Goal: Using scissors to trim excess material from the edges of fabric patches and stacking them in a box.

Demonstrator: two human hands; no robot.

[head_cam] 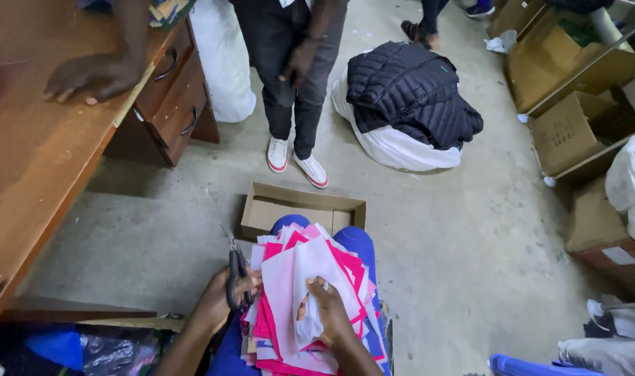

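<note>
A thick stack of pink, white and magenta fabric pieces (310,278) lies on my lap, over blue trousers (356,240). My left hand (216,299) grips black-handled scissors (235,271) at the stack's left edge, blades pointing up and away. My right hand (329,310) presses on the top pale pink piece, fingers pinching it near a small cut-out hole.
A shallow open cardboard box (300,209) sits on the concrete floor before my knees. A person in dark trousers and white shoes (294,159) stands beyond it, a hand (88,75) resting on the wooden desk (32,153) at left. A dark quilted jacket (408,90) tops a white sack; cardboard boxes (565,132) line the right.
</note>
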